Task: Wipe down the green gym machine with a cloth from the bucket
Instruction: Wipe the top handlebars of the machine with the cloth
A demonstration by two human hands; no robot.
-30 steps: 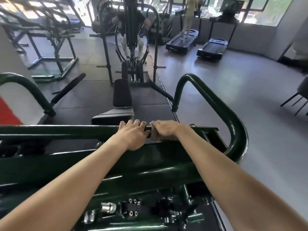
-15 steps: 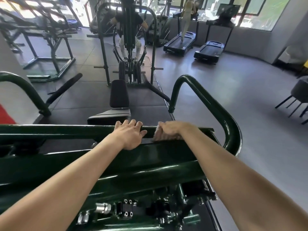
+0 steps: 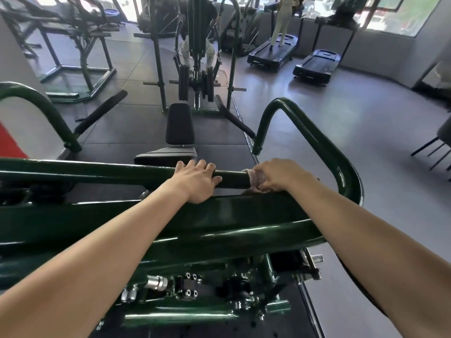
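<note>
Over the green gym machine (image 3: 244,215), you are bracing with your left hand (image 3: 195,182), fingers curling over its top bar (image 3: 97,171), while your right hand (image 3: 280,175) is clamping the cloth (image 3: 256,178) round that bar nearby, probably to wipe its whole girth.

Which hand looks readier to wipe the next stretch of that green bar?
The right hand, probably: it grips the cloth pressed against the green bar. The left hand holds no cloth, its fingers only curled over the bar.
</note>
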